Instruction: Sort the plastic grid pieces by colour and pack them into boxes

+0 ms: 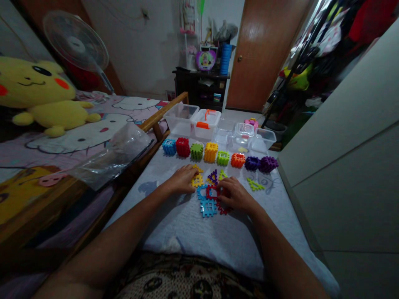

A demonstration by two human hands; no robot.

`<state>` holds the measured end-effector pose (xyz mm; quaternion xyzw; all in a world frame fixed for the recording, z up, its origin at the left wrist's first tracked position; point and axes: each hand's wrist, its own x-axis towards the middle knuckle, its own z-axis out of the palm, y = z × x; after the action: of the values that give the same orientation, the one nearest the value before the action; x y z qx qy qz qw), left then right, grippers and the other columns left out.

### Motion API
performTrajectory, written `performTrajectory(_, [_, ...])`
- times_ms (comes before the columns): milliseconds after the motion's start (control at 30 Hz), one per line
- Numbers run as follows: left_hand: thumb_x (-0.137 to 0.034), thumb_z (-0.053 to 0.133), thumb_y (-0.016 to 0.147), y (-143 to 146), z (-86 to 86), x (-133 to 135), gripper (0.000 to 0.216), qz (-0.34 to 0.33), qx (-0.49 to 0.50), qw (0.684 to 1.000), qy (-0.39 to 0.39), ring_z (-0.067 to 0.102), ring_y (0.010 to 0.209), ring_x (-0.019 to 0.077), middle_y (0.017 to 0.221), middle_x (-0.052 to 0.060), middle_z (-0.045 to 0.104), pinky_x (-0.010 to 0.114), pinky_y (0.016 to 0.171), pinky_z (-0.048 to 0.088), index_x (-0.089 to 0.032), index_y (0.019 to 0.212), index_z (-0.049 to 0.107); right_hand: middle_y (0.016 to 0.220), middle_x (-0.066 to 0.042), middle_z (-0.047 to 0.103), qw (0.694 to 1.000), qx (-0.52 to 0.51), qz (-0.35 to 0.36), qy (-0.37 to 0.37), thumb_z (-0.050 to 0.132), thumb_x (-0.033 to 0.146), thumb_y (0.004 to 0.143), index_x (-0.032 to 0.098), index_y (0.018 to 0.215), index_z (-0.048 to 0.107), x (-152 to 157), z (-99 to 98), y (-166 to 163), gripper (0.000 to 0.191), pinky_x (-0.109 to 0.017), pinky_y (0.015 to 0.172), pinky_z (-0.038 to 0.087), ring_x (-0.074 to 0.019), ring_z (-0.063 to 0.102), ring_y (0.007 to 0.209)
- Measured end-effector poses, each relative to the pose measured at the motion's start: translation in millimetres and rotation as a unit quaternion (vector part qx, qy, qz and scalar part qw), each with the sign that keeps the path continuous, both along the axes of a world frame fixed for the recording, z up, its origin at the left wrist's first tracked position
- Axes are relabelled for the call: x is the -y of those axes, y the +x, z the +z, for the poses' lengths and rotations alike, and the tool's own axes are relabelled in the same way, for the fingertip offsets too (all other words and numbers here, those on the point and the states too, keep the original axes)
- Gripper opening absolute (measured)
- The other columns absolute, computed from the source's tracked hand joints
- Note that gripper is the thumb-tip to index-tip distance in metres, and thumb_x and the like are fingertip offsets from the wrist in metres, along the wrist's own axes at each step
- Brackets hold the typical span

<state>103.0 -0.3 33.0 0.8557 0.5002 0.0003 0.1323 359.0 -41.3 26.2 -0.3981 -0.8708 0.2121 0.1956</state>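
We see a small cluster of flat, interlocking plastic tiles lying on a pale quilted mat [187,224], in the middle of the view. The red tile [215,193] sits under the fingertips of our right hand [234,195], whose fingers curl down onto it; we cannot tell whether they pinch it or only press it. A blue tile [208,206] lies touching the red one, just below and to its left. Our left hand [183,179] rests palm down with fingers loosely together on a yellow tile [197,180], just beside the blue one. A purple tile [213,177] and a small green tile [222,174] lie between the two hands, slightly farther away. Another green tile [254,184] lies apart to the right.

Beyond the hands, a row of finished cubes made of the same tiles runs across the mat: blue [168,147], red [182,146], green [196,150], yellow [211,152], a second green [223,158], orange [237,160] and two purple [261,163]. Behind the row stand several clear plastic boxes [205,123], one with an orange handle.

To the left is a bed [93,133] with a cartoon-cat sheet, a crumpled clear plastic bag [115,155], a large yellow plush toy [40,97] and a standing fan [76,41]. A brown door [264,54] is at the far end of the room.
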Motion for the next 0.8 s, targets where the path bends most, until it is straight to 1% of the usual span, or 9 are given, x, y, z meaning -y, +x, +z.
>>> performTrajectory(133, [-0.029,0.064,0.067,-2,0.6,7,0.051,0.004,0.003,1.0,0.011,0.053,0.108,0.0283,0.113,0.012,0.058,0.038,0.094,0.044,-0.015,0.116,0.057,0.084,-0.002,0.063,1.0,0.001,0.004,0.003,0.066,0.017,0.081,0.021,0.091,0.065,0,-1.1,0,0.011,-0.035,0.083,0.041,-0.0191,0.052,0.082])
performTrajectory(233, [-0.03,0.065,0.068,-4,6.0,10,0.05,0.01,-0.006,1.0,0.01,0.054,0.109,0.0294,0.114,0.012,0.059,0.04,0.094,0.044,-0.015,0.115,0.057,0.09,-0.005,0.065,1.0,-0.019,-0.015,0.006,0.065,0.019,0.081,0.02,0.097,0.065,-1,-4.9,3,0.016,-0.036,0.085,0.042,-0.0207,0.054,0.088])
performTrajectory(333, [-0.03,0.066,0.068,-7,18.7,10,0.051,0.019,-0.007,1.0,0.013,0.054,0.111,0.0301,0.117,0.012,0.058,0.042,0.095,0.043,-0.017,0.116,0.056,0.099,-0.008,0.066,0.998,-0.044,-0.05,0.017,0.062,0.02,0.082,0.019,0.102,0.065,-3,-8.7,9,0.02,-0.037,0.087,0.043,-0.0229,0.054,0.096])
performTrajectory(400, [-0.028,0.068,0.067,-9,31.2,5,0.054,0.014,0.01,0.999,0.03,0.054,0.112,0.03,0.119,0.012,0.058,0.042,0.096,0.043,-0.017,0.119,0.055,0.099,-0.009,0.066,0.995,-0.053,-0.074,0.03,0.06,0.019,0.083,0.018,0.101,0.065,-4,-9.8,12,0.019,-0.038,0.087,0.044,-0.0232,0.055,0.096])
performTrajectory(500, [-0.025,0.069,0.069,-4,52.9,-13,0.056,-0.013,0.048,0.996,0.079,0.052,0.116,0.0295,0.122,0.012,0.056,0.041,0.1,0.041,-0.017,0.122,0.054,0.096,-0.008,0.065,0.992,-0.061,-0.101,0.046,0.059,0.019,0.083,0.019,0.097,0.065,-6,-10.1,16,0.015,-0.038,0.086,0.045,-0.0228,0.056,0.094])
performTrajectory(567, [-0.024,0.068,0.07,4,66.0,-33,0.056,-0.042,0.069,0.991,0.107,0.05,0.12,0.0284,0.127,0.011,0.054,0.039,0.103,0.04,-0.019,0.124,0.053,0.095,-0.008,0.066,0.991,-0.063,-0.106,0.049,0.059,0.019,0.083,0.019,0.096,0.064,-6,-10.4,17,0.014,-0.038,0.085,0.046,-0.0224,0.056,0.093])
performTrajectory(633, [-0.018,0.066,0.07,14,75.6,-55,0.057,-0.057,0.078,0.988,0.121,0.05,0.12,0.0261,0.127,0.01,0.054,0.037,0.105,0.039,-0.019,0.125,0.053,0.094,-0.007,0.066,0.991,-0.064,-0.108,0.048,0.059,0.019,0.083,0.019,0.096,0.064,-7,-11.2,17,0.013,-0.038,0.084,0.046,-0.0223,0.057,0.092])
performTrajectory(700, [-0.015,0.065,0.069,25,80.6,-77,0.057,-0.057,0.073,0.989,0.118,0.05,0.12,0.0257,0.126,0.011,0.055,0.036,0.106,0.038,-0.016,0.125,0.054,0.094,-0.007,0.065,0.99,-0.064,-0.113,0.046,0.059,0.019,0.084,0.019,0.095,0.064,-7,-12.4,18,0.013,-0.037,0.085,0.046,-0.0223,0.057,0.093])
performTrajectory(800, [-0.014,0.064,0.067,38,80.6,-102,0.057,-0.06,0.059,0.991,0.106,0.05,0.121,0.0258,0.126,0.011,0.056,0.036,0.106,0.037,-0.016,0.123,0.055,0.094,-0.008,0.065,0.99,-0.061,-0.123,0.044,0.059,0.019,0.084,0.019,0.095,0.063,-8,-13.9,19,0.011,-0.038,0.085,0.045,-0.0225,0.058,0.094])
